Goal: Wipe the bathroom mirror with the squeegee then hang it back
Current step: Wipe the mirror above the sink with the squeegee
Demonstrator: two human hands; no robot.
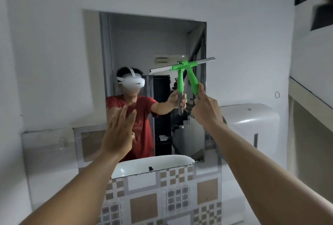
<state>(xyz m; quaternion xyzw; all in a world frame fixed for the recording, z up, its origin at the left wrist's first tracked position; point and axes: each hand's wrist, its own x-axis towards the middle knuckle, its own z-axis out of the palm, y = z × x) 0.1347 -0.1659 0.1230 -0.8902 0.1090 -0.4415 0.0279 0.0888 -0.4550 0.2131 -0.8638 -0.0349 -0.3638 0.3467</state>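
Note:
The rectangular mirror (144, 44) hangs on the white wall straight ahead. My right hand (205, 109) grips the green handle of the squeegee (193, 78), whose long metal blade lies tilted against the glass near the mirror's right edge, right end higher. The mirror doubles the handle and blade. My left hand (119, 131) is raised in front of the mirror's lower left, fingers spread, holding nothing. In the reflection a person in a red shirt wears a white headset.
A white dispenser (252, 125) is mounted on the wall right of the mirror. A small ring hook (277, 94) sits on the wall above it. Patterned tiles (162, 197) cover the wall below. A white basin shows reflected at the mirror's bottom.

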